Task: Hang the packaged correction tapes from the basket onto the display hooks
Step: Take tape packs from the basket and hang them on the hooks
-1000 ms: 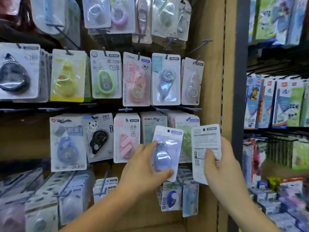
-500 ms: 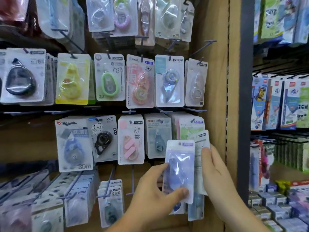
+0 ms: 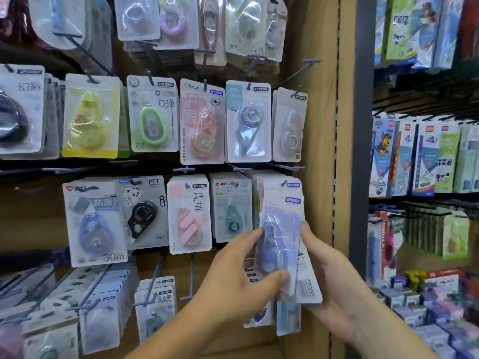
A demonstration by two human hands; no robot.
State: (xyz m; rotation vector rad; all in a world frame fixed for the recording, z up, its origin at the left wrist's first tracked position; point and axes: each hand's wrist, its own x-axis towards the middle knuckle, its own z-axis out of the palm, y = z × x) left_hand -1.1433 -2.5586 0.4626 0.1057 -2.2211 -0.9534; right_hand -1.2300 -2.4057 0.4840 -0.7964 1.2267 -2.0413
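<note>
**Head view.** A lilac-blue correction tape in a clear blister pack (image 3: pixel 281 237) is pinched by the left hand (image 3: pixel 241 278), with the thumb laid on its front face and the fingers curled at its left edge. Directly behind it, a second white-carded pack (image 3: pixel 308 287), barcode side outward, is gripped by the right hand (image 3: pixel 334 275), whose fingers are wrapped round its right edge. The two packs are held touching, nearly upright, before the lower right of the wooden display panel (image 3: pixel 320 130). They overlap a hung stack of similar packs (image 3: pixel 293 186). A dark metal hook (image 3: pixel 295 74) is seen projecting higher up.
</note>
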